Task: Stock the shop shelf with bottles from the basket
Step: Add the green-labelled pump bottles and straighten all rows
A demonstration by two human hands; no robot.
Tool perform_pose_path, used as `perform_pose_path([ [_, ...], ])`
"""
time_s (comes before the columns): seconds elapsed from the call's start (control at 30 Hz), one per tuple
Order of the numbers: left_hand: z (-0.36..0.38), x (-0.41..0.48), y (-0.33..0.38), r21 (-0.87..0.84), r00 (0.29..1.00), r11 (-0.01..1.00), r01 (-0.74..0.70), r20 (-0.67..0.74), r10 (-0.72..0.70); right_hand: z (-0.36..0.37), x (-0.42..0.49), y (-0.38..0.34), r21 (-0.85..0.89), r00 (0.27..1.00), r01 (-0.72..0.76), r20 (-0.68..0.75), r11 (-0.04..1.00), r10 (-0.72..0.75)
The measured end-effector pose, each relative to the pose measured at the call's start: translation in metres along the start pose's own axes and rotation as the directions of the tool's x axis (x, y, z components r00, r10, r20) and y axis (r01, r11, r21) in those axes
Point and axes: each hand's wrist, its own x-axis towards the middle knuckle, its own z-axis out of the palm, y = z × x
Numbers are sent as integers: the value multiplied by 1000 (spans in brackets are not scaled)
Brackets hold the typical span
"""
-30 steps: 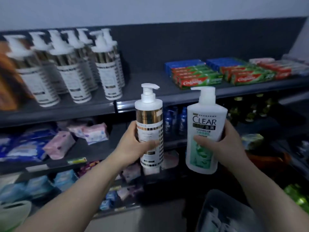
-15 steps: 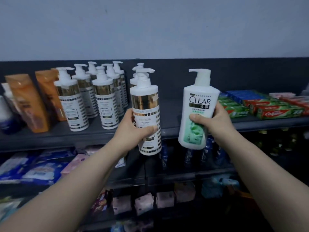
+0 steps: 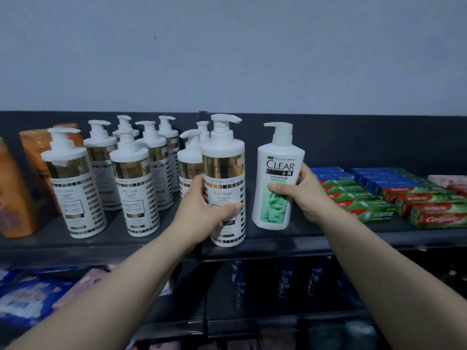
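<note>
From the head view, the person is reaching both arms toward the top shelf (image 3: 310,239). The left hand (image 3: 202,207) is wrapping its thumb and fingers round the lower body of a gold-banded pump bottle (image 3: 225,157) and holding it upright at the shelf's near edge. That spot is just right of the cluster of matching bottles (image 3: 131,183), so it is apparently being added to its own kind. The right hand (image 3: 307,195) is gripping a white and green CLEAR bottle (image 3: 278,173) round its middle from the right side. It is holding the bottle upright with the label facing out, in the gap between the gold-banded bottle and the toothpaste boxes (image 3: 366,202). Both bases are sitting at shelf level, but whether they are bearing their full weight there is not clear. The mid-body grips are probably serving to steady the tall, top-heavy pumps while they are being set down.

Orange bottles (image 3: 17,195) are standing at the far left of the shelf. Soft packets (image 3: 32,299) are lying on the lower shelf to the left, and dark blue items beneath the bottles are too dim to name. The basket is not showing. By my reading, the placing step is nearly over, and what is remaining is letting go without nudging the neighbouring bottles.
</note>
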Motion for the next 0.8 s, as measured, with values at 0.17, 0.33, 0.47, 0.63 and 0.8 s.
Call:
perform_pose_path([
  [0.17,14,19,-9,16,1000,1000,20,-20,-20,2,24,19,6,993,-67,100,998,66],
  [0.33,22,24,-15,37,1000,999,20,-17,-19,4,25,32,-30,982,-50,183,998,54],
  [0.47,24,23,-10,13,1000,1000,15,-10,-15,-6,24,3,-111,984,64,172,992,-44],
  [0.63,15,27,24,-12,998,998,-68,0,68,-5,25,-86,-339,887,461,178,820,-425],
  [0.8,-5,43,75,12,987,987,-158,-4,158,20,42,-172,-321,844,478,424,817,-327],
])
